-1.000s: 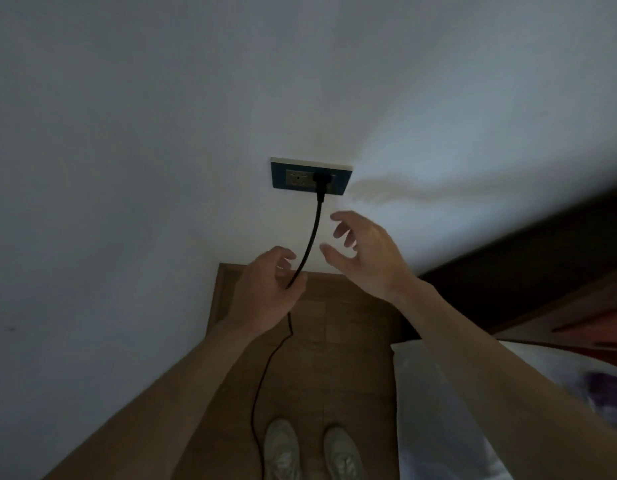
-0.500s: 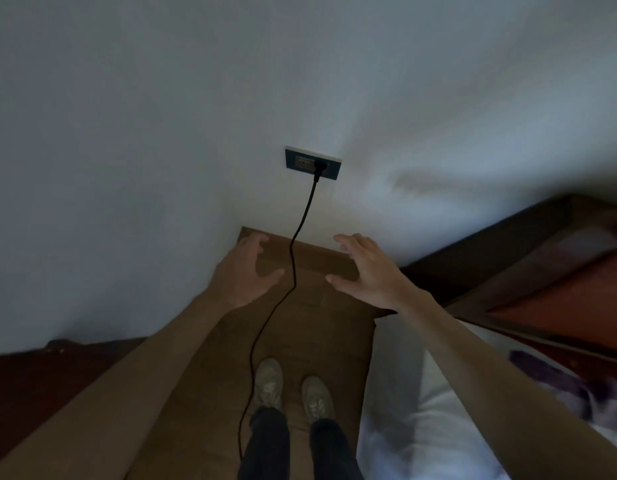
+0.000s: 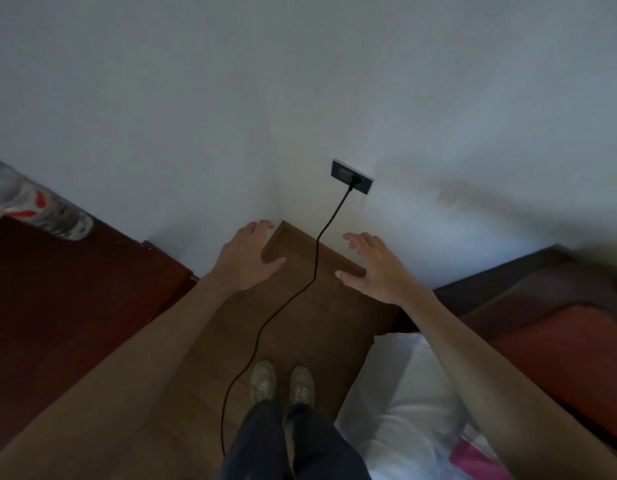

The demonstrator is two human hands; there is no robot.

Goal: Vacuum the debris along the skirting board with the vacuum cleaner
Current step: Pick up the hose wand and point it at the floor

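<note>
Since a second ago both of my hands have drawn back from the cord, which my left hand was then pinching just under the wall socket; now neither touches it, and the socket sits farther off and smaller. The vacuum cleaner is not in view; only its black cord shows, its plug seated in the right end of the socket; from there the cord's long axis runs down the white wall, past the wooden skirting board below the socket, then curves across the wooden floor toward me and leaves the frame left of my shoes.

My left hand hovers below and left of the socket, palm down, fingers loosely spread and empty, thumb pointing toward the cord; my right hand hovers below and right of the socket, likewise flat, spread and empty; both forearms reach forward, the cord passing between them. Far left of the socket a plastic bottle lies on a dark red cabinet; right of it and nearer me, a white pillow lies beside the floor strip.
</note>
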